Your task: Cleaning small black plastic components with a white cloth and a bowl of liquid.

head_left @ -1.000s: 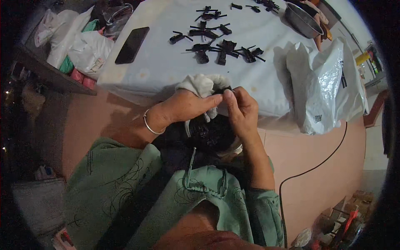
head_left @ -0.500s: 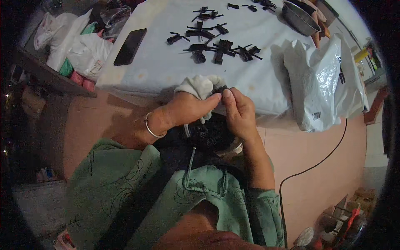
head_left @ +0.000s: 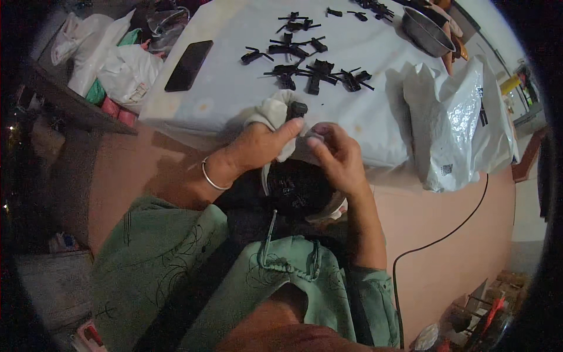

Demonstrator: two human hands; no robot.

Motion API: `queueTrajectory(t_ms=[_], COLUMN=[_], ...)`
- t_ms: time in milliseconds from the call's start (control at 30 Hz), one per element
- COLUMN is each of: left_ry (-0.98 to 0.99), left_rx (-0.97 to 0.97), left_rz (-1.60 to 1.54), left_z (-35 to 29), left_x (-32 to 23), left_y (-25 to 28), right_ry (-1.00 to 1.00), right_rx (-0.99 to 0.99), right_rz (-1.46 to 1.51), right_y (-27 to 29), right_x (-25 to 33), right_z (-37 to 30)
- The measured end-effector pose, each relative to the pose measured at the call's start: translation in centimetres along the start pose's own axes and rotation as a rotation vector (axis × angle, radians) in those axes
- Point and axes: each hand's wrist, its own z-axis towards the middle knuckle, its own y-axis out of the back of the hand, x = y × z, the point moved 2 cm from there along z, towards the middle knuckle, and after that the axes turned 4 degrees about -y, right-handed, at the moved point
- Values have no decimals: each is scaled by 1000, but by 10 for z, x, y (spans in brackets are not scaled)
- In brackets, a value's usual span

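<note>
The left hand (head_left: 255,146) pinches a small black plastic part (head_left: 297,109) inside a white cloth (head_left: 271,114) at the near edge of the white table (head_left: 234,94). The part stands roughly upright, its long axis toward twelve o'clock. The right hand (head_left: 337,155), at three o'clock of the left and just beside it, curls its fingers on the cloth. More black parts (head_left: 316,67) lie scattered at twelve o'clock. A crinkled silver-white bag (head_left: 463,123) sits at three o'clock, its contents hidden; a metal bowl (head_left: 425,29) at one o'clock; a black phone (head_left: 189,64) at ten.
</note>
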Motion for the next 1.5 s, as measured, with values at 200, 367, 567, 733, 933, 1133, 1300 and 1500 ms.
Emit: queueTrajectory(t_ms=[200, 367, 567, 733, 933, 1133, 1300, 1500], left_ry=[-2, -4, -324, -125, -616, -208, -363, -421], left_rx=[63, 221, 206, 137, 72, 362, 181, 145], left_rz=[46, 181, 221, 271, 663, 703, 980, 1419], left_z=[2, -2, -3, -4, -8, -3, 36, 99], left_x=[5, 4, -5, -2, -5, -22, -21, 9], left_y=[1, -8, -14, -14, -23, -8, 15, 44], right_ry=[8, -50, -140, 56, 22, -94, -133, -116], right_rx=[215, 176, 171, 139, 122, 320, 183, 226], right_rz=[-165, 37, 96, -159, -168, -61, -105, -251], right_y=[6, 5, -3, -5, -10, 14, 25, 17], right_x=[2, 0, 1, -7, -7, 1, -6, 0], right_z=[-1, -2, -1, -2, -5, 3, 4, 4])
